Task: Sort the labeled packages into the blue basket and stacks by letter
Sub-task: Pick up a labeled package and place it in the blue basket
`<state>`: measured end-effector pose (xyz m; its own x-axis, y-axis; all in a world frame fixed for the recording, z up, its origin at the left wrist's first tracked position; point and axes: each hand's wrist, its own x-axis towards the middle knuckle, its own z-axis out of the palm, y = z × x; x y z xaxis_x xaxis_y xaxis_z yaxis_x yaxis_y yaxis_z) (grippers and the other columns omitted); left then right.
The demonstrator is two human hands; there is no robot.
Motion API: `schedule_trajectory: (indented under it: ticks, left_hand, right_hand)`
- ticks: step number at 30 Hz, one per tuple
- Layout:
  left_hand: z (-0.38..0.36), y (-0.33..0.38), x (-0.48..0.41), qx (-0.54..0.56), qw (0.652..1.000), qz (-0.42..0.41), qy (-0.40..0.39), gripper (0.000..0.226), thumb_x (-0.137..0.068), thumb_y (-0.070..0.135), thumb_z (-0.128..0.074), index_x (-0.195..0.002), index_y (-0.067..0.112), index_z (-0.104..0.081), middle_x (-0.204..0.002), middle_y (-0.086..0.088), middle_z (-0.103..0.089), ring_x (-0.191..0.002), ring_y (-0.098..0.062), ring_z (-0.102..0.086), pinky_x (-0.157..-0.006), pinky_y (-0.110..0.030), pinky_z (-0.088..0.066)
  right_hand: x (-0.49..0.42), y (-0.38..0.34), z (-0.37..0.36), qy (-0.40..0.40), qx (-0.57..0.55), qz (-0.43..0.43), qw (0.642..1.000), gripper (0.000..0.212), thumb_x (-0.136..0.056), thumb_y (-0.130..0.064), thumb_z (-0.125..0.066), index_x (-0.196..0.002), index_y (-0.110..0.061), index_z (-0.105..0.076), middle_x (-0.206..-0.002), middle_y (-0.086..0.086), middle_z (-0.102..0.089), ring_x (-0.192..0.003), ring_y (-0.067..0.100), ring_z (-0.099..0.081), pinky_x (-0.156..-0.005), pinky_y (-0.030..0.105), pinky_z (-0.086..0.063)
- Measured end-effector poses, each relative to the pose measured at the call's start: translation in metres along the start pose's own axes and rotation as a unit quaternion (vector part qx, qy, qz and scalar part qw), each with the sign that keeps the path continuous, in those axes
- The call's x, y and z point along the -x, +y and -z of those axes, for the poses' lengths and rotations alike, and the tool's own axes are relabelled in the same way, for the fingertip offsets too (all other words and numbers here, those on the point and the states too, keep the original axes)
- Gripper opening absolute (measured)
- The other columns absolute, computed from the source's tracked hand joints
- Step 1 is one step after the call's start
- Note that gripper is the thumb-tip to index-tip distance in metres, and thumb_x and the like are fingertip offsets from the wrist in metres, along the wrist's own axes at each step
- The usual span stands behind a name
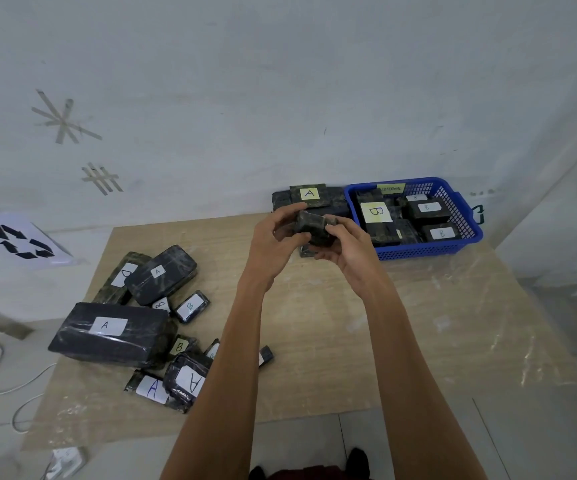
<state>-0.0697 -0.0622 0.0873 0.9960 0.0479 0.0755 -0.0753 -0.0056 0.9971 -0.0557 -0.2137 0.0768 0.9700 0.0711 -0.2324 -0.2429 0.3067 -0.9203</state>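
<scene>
One small dark package [314,228] is held in the air above the far edge of the worktop [470,323]. The left hand [276,233] and right hand [345,244] each have the grip curled around its sides. Behind it is the stack marked A [309,195], and just to the right the blue basket [425,251] with B packages.

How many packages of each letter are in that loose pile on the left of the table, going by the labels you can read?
A packages: 4
B packages: 3
D packages: 1
Total: 8 readable; a few others in the pile hide their letter.
</scene>
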Motion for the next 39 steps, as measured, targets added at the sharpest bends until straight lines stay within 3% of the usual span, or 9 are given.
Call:
schedule_trajectory:
  ticks: [3,6,9,14,20,28,35,39]
  left_hand:
    - [-0.001,-0.003,-0.001,-0.010,1.000,0.003,-0.006,0.041,-0.089,-0.003,-0.069,-0.126,0.015,-0.067,-0.114,-0.006,-0.069,-0.106,-0.014,-0.068,-0.086,-0.024,-0.056]
    - [0.000,-0.009,-0.004,0.005,1.000,0.030,0.003,0.030,-0.094,0.009,-0.069,-0.123,0.017,-0.069,-0.109,-0.011,-0.070,-0.107,-0.021,-0.069,-0.091,-0.035,-0.059]
    - [0.000,-0.012,-0.005,0.023,0.998,0.053,0.026,0.027,-0.096,0.006,-0.065,-0.122,0.012,-0.068,-0.102,-0.014,-0.072,-0.099,-0.022,-0.072,-0.084,-0.030,-0.061]
    - [0.000,-0.014,-0.009,0.028,0.997,0.058,0.046,0.024,-0.096,0.002,-0.062,-0.117,0.010,-0.069,-0.100,-0.017,-0.074,-0.094,-0.025,-0.073,-0.081,-0.031,-0.061]
    - [0.000,-0.014,-0.010,0.030,0.997,0.050,0.050,0.023,-0.094,0.000,-0.064,-0.116,0.007,-0.069,-0.094,-0.013,-0.074,-0.091,-0.025,-0.073,-0.083,-0.034,-0.061]
    - [-0.001,-0.010,-0.012,0.026,0.998,0.037,0.041,0.024,-0.094,0.001,-0.065,-0.116,0.008,-0.069,-0.092,-0.006,-0.074,-0.088,-0.016,-0.073,-0.078,-0.027,-0.059]
    - [0.001,-0.010,-0.013,0.025,0.999,0.033,0.034,0.025,-0.094,0.000,-0.066,-0.118,0.009,-0.068,-0.098,-0.007,-0.072,-0.092,-0.017,-0.073,-0.078,-0.029,-0.060]
    - [0.002,-0.012,-0.012,0.022,0.999,0.018,0.034,0.032,-0.092,-0.002,-0.068,-0.122,0.009,-0.065,-0.107,-0.011,-0.072,-0.099,-0.022,-0.072,-0.082,-0.031,-0.060]
  right_hand:
    - [-0.002,0.005,0.001,0.004,0.010,0.016,1.000,0.021,-0.102,-0.004,-0.049,-0.119,-0.007,-0.062,-0.113,0.018,-0.065,-0.089,0.035,-0.072,-0.076,0.040,-0.061]
    - [-0.002,0.004,0.000,0.012,0.056,0.035,0.998,0.023,-0.101,-0.003,-0.051,-0.118,-0.012,-0.063,-0.114,0.017,-0.064,-0.094,0.032,-0.071,-0.078,0.041,-0.062]
    - [-0.002,0.001,-0.003,0.006,0.102,0.058,0.993,0.023,-0.100,-0.007,-0.057,-0.119,-0.017,-0.065,-0.108,0.016,-0.068,-0.094,0.028,-0.071,-0.072,0.034,-0.062]
    - [-0.004,0.001,-0.007,0.003,0.159,0.094,0.983,0.023,-0.098,-0.008,-0.060,-0.116,-0.021,-0.065,-0.109,0.012,-0.068,-0.088,0.026,-0.073,-0.072,0.040,-0.063]
    - [-0.006,0.001,-0.008,0.008,0.170,0.099,0.980,0.023,-0.098,-0.008,-0.060,-0.117,-0.020,-0.065,-0.107,0.011,-0.068,-0.092,0.025,-0.072,-0.068,0.032,-0.062]
    - [-0.009,0.000,-0.009,0.023,0.167,0.108,0.980,0.022,-0.098,-0.007,-0.058,-0.117,-0.019,-0.063,-0.103,0.009,-0.069,-0.090,0.027,-0.071,-0.066,0.037,-0.061]
    - [-0.010,-0.001,-0.009,0.026,0.156,0.094,0.983,0.031,-0.098,-0.009,-0.060,-0.126,-0.022,-0.061,-0.108,0.004,-0.068,-0.082,0.012,-0.071,-0.066,0.035,-0.062]
    - [-0.010,0.000,-0.006,0.031,0.147,0.068,0.986,0.036,-0.098,-0.012,-0.062,-0.131,-0.024,-0.059,-0.108,0.003,-0.070,-0.083,0.019,-0.073,-0.058,0.029,-0.058]
